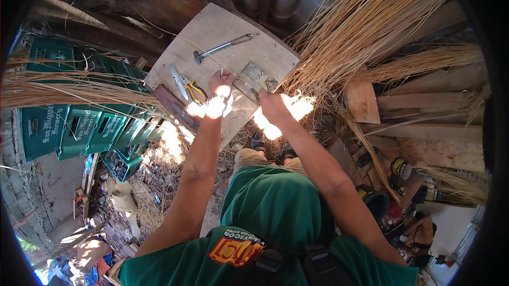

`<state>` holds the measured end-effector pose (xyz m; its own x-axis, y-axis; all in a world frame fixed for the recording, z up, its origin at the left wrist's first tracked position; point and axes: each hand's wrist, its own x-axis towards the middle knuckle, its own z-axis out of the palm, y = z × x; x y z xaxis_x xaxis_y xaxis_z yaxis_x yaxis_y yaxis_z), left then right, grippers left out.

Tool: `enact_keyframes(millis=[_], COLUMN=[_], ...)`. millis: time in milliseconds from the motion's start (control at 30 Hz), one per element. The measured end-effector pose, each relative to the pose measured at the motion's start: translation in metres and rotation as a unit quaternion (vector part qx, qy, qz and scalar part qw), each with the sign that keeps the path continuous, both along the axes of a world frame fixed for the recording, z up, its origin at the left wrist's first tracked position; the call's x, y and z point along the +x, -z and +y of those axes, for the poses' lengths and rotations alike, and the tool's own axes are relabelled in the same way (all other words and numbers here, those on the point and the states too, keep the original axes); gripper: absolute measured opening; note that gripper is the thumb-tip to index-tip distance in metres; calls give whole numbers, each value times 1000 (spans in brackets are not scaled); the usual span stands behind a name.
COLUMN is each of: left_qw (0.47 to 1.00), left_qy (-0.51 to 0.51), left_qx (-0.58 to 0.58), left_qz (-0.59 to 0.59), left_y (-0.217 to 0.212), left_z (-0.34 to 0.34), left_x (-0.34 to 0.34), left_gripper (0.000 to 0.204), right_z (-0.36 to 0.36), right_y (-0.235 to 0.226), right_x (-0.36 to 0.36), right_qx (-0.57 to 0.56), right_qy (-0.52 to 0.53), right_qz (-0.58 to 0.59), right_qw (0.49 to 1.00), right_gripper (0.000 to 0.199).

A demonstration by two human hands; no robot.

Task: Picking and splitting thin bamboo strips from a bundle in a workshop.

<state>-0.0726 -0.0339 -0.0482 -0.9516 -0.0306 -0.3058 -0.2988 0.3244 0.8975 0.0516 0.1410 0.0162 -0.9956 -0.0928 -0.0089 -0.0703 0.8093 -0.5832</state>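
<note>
Over a pale wooden board (212, 26), my left hand (221, 82) pinches a thin cane strip (245, 83) near the board's middle. The strip seems to run between my two hands, and a long thin strand curves away past the board's far left edge. My right hand (273, 107) is closed at the strip's right end; its fingers hide what they grip. Just beyond that hand lies a small, worn wooden block (258, 76). A hammer (222, 48) rests farther off. Left of my left hand are yellow-handled pliers (195, 92) and a grey-handled tool (178, 81).
A reddish-brown block (174, 107) sits at the board's left edge. Green plastic crates (85, 127) stand at left, with long cane strands (79, 89) across them. A large cane bundle (366, 26) leans at the far right. Scraps litter the ground (154, 180).
</note>
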Motion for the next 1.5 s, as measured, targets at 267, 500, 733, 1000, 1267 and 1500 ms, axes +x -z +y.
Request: enact_keyframes(millis=[267,500,733,1000,1267,1500], left_qw=[995,995,996,987,992,991], left_qy=[19,10,20,30,31,29], left_qx=[-89,-89,-84,-156,-114,-120], left_qz=[-44,-38,-33,-31,-50,-45], left_y=[-41,-37,-30,-39,-25,-25], left_z=[13,12,10,10,1,5], left_x=[9,9,8,7,3,0], left_gripper=[39,38,35,35,30,28], right_z=[4,1,5,3,6,9], right_y=[-25,-40,-30,-30,-10,18], right_x=[0,-5,14,-4,2,1], right_qx=[27,99,-54,-45,-181,-19], right_qy=[-10,-37,49,7,18,-6], right_qz=[8,-86,-124,98,50,-98], right_qw=[1000,991,990,994,982,995], right_gripper=[10,13,11,5,7,25])
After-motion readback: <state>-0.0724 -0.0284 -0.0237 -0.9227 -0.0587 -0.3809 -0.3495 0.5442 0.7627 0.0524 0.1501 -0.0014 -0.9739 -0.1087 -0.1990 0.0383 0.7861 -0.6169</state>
